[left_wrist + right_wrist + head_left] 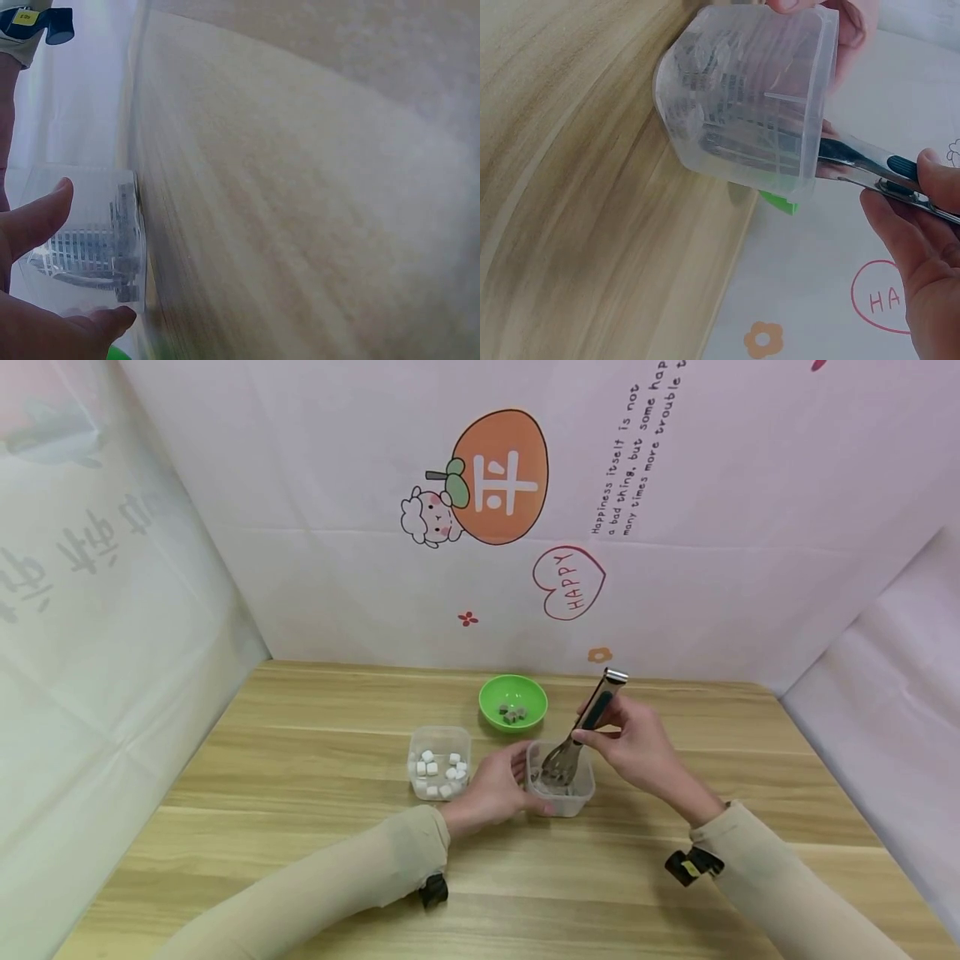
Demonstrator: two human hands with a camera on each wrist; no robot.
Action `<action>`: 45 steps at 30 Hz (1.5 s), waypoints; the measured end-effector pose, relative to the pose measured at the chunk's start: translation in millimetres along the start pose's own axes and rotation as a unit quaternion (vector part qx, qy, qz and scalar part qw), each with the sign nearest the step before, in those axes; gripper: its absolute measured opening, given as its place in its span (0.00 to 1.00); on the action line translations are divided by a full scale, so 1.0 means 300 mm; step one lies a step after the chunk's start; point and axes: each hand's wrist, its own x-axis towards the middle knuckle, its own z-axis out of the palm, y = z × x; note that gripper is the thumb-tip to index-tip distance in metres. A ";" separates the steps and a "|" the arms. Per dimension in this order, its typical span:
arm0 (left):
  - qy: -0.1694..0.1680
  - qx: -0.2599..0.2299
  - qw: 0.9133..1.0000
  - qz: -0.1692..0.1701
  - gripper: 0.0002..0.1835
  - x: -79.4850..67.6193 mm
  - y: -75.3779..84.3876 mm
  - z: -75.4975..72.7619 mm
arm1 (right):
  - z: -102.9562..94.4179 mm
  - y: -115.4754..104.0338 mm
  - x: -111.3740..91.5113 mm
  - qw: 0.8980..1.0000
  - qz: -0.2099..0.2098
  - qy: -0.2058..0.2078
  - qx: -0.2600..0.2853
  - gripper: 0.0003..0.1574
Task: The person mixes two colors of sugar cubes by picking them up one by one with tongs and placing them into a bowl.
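My right hand [645,750] holds metal food tongs [597,708] with dark grip inserts, pinching them between thumb and fingers. The tongs' slotted heads reach down into a clear plastic container [568,807] on the table. Inside it lie small greyish pieces, partly hidden by the tongs and blurred through the wall in the right wrist view. My left hand [495,787] grips this container from its left side, thumb near the front and fingers toward the back. The left wrist view shows the thumb [45,217] and a finger against the clear wall.
Behind the container stands a green bowl [504,687] with several small grey-brown cubes [514,716]. Left of my left hand is another clear container [439,735] with several white cubes [431,769]. The wooden table [315,735] ends at a printed cloth backdrop [360,602].
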 end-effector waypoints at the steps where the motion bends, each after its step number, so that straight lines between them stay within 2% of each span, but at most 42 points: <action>1: 0.000 0.001 1.000 -0.001 0.53 -0.001 0.001 -0.001 | 0.001 0.001 0.000 1.000 0.000 0.001 -0.001 0.17; 13: -0.003 0.005 1.000 -0.004 0.54 -0.005 0.005 0.002 | -0.016 -0.010 -0.005 1.000 -0.001 0.026 -0.007 0.16; 27: -0.002 -0.006 1.000 -0.012 0.53 -0.001 -0.003 -0.001 | -0.073 -0.076 0.010 0.998 0.010 0.067 -0.013 0.14; 37: -0.002 -0.018 1.000 -0.015 0.53 -0.004 -0.003 -0.001 | -0.109 -0.116 0.051 0.994 0.013 0.102 -0.024 0.15; 45: -0.003 -0.013 1.000 -0.012 0.55 -0.004 -0.004 -0.004 | -0.120 -0.130 0.093 0.992 0.040 0.119 -0.029 0.14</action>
